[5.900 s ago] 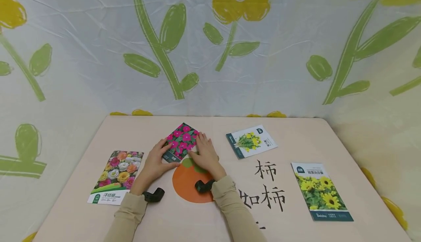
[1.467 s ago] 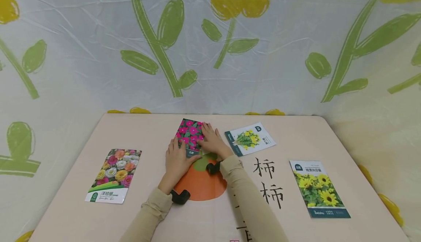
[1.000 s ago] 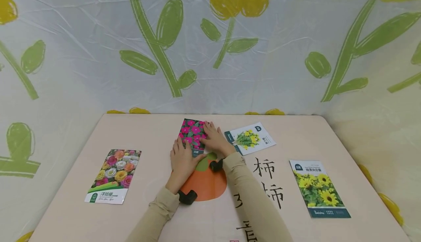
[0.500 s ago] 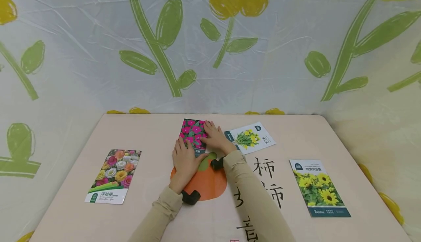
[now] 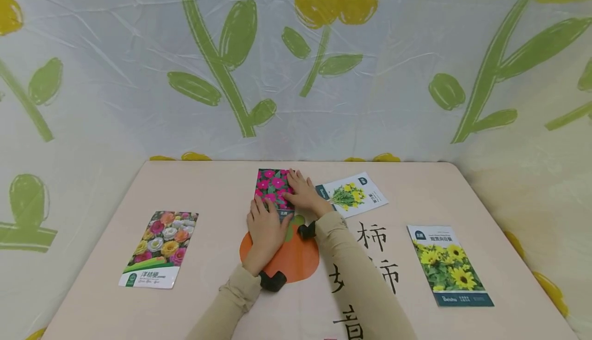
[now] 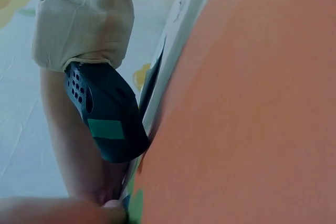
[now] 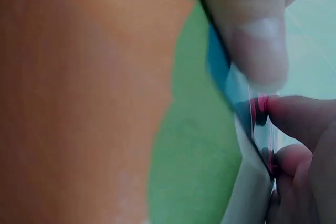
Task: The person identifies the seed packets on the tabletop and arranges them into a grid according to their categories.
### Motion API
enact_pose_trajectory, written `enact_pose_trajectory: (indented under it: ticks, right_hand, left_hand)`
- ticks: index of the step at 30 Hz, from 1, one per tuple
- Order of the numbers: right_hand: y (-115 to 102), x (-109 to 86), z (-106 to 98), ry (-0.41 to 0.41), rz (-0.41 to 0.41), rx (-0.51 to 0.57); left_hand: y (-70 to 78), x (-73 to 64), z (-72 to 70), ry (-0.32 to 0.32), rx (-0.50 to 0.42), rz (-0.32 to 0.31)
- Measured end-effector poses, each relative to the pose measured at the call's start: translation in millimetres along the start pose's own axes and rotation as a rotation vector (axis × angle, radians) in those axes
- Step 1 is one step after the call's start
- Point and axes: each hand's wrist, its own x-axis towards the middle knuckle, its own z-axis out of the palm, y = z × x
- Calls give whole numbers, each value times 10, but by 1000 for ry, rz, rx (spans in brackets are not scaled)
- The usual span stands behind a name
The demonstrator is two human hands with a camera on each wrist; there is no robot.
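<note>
A seed packet with pink flowers (image 5: pixel 272 182) lies near the back of the table, its long sides almost straight towards the wall. My left hand (image 5: pixel 268 227) rests over its lower left corner, fingers extended and thumb out to the right. Across its right edge lies my right hand (image 5: pixel 306 193), fingers pointing to the back. In the right wrist view, a thumb (image 7: pixel 260 51) and fingertips of the other hand touch the packet's surface (image 7: pixel 244 111). The left wrist view shows mostly the orange persimmon print (image 6: pixel 252 98) and the black camera (image 6: pixel 113 114) on the right wrist.
A packet with yellow blooms on white (image 5: pixel 353 194) lies tilted just right of my right hand. Farther right is a sunflower packet (image 5: pixel 450 265). A mixed-colour flower packet (image 5: pixel 159 247) lies at the left. The pale tablecloth (image 5: pixel 115 314) carries black characters; a flower-printed curtain (image 5: pixel 393 98) hangs behind.
The pink-flower packet has slid right and turned from slanted to nearly straight, both hands moving along with it. Over the last second it shifts only slightly right.
</note>
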Motion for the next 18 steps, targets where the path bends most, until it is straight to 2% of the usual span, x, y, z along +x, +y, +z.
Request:
enact_pose_trajectory:
  ticks: [6, 11, 14, 18]
  right_hand:
    - [12, -8, 26, 26, -17, -17]
    - [-11, -36, 25, 46, -13, -20]
    - [-11, -52, 30, 68, -16, 0]
    - [2, -69, 49, 125, -16, 41]
  left_hand:
    - [-157, 47, -51, 21, -25, 87]
    - [-287, 97, -79, 59, -128, 144]
    - [-318, 118, -81, 41, -179, 162]
    - [-339, 149, -89, -19, -204, 149]
